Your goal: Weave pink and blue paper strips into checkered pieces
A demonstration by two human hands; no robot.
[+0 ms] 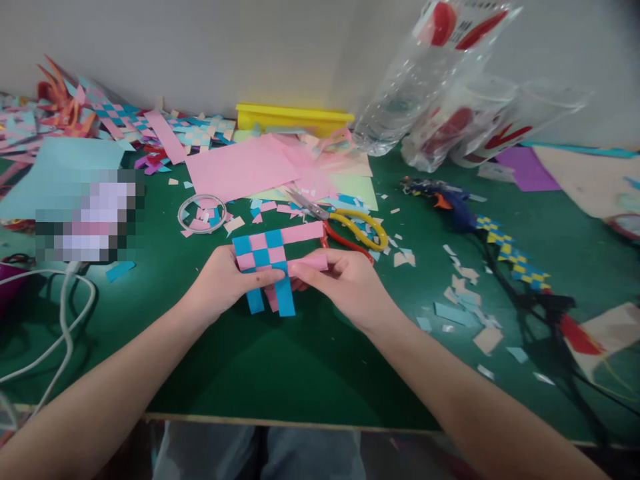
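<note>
Above the middle of the green table I hold a small weave of blue and pink paper strips (261, 257) in a checkered pattern. Pink ends stick out to the right and blue ends hang down. My left hand (225, 277) pinches its lower left part, with the thumb laid across the front. At the lower pink strip, my right hand (345, 280) is closed, thumb on top and the other fingers partly hidden behind. Just beyond the right hand lie scissors (357, 227) with one yellow and one red handle, blades pointing up and left.
A clear tape roll (202, 214) and paper scraps lie behind my hands. Pink paper sheets (240, 167), a yellow holder (295, 119) and plastic cups (480, 120) stand or lie along the wall. A white cable (65, 320) runs at left; a dark cord (515, 293) crosses the right.
</note>
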